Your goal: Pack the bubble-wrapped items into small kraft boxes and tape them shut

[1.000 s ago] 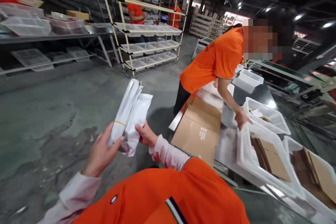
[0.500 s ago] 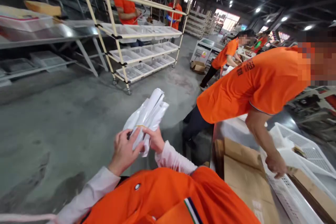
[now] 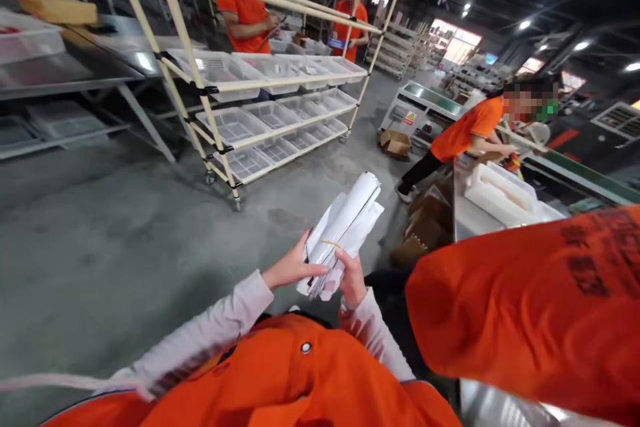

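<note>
Packets of white plastic, bundled under a thin yellow band, are held above the grey concrete floor. Our left hand grips their left side; our right hand holds the right side, thumb just beside the band. We judge the bundling done; the packets are not yet set down, and what remains we cannot tell. Beyond, translucent plastic trays sit along the front edges of a cream-coloured tubular rack. Rightward, a white box-shaped tray lies near the left edge of a silver metal bench.
</note>
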`<state>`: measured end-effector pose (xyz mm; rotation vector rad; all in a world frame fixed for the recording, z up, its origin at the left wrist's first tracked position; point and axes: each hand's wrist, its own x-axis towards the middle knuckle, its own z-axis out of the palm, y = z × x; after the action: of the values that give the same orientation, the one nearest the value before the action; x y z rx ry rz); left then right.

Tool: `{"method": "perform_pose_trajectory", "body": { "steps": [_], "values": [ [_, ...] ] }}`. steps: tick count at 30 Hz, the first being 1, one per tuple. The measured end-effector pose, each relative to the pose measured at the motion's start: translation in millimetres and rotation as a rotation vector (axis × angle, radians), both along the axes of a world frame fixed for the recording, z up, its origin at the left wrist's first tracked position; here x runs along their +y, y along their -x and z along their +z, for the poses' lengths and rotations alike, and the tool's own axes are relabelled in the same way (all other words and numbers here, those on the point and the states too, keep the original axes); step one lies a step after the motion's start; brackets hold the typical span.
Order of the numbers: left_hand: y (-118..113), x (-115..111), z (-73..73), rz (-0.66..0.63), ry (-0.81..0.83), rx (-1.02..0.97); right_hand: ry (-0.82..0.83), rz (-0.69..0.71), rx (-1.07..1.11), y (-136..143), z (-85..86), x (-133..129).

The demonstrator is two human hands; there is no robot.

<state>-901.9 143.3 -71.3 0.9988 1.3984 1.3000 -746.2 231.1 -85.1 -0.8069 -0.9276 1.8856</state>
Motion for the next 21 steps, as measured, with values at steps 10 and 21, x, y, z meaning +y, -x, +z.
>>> {"method": "perform_pose_trajectory", "body": {
  "steps": [10,21],
  "values": [
    [154.3,217.7,-26.4,0.173,0.050,-0.243,-0.045,0.198,-0.039,183.3,-9.7,247.1],
    [230.1,600.8,5.1,-0.267,0.375,-0.521,-0.037,-0.283,-0.180,213.7,-15.5,544.3]
  ]
}}
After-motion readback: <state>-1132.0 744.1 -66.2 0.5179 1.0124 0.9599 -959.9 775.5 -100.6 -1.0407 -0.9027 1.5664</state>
